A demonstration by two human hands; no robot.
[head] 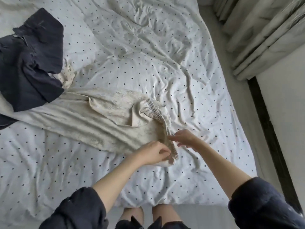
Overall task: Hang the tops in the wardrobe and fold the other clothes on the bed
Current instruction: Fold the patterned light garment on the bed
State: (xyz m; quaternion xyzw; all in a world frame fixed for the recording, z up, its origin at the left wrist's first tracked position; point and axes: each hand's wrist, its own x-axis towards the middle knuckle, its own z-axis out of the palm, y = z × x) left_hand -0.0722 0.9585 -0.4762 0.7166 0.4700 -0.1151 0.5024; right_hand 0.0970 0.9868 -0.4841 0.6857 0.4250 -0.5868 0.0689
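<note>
Both your arms reach forward over the near edge of the bed [49, 171], forearms bare, dark sleeves [79, 210] pushed up to the elbows. Your left hand [154, 153] has its fingers curled, and its grip pinches the gathered elastic waistband of the cream trousers [92, 123] at the end nearest you. Your right hand [184, 138] sits just beyond it, palm down, fingers stretched toward the left; its fingertips [170, 138] touch the same waistband a little farther along. Whether that grip actually pinches the cloth or only rests on it, you cannot tell from this angle.

The cream trousers lie flat across the bed, waistband toward your hands and legs running off to the left. Part of the waistband is folded over on itself, showing the ribbed elastic. The far end of the legs passes under a heap of dark navy clothing [31, 63] bunched at the bed's left side. A small piece of pale patterned cloth [67, 76] peeks out between the navy heap and the trousers.

The bed carries a white sheet with small dark dots, heavily wrinkled. Along its right side runs a strip of pale floor [257, 154], then a dark frame [272, 141] against a white wall. Light pleated curtains [264, 33] hang at the upper right.
</note>
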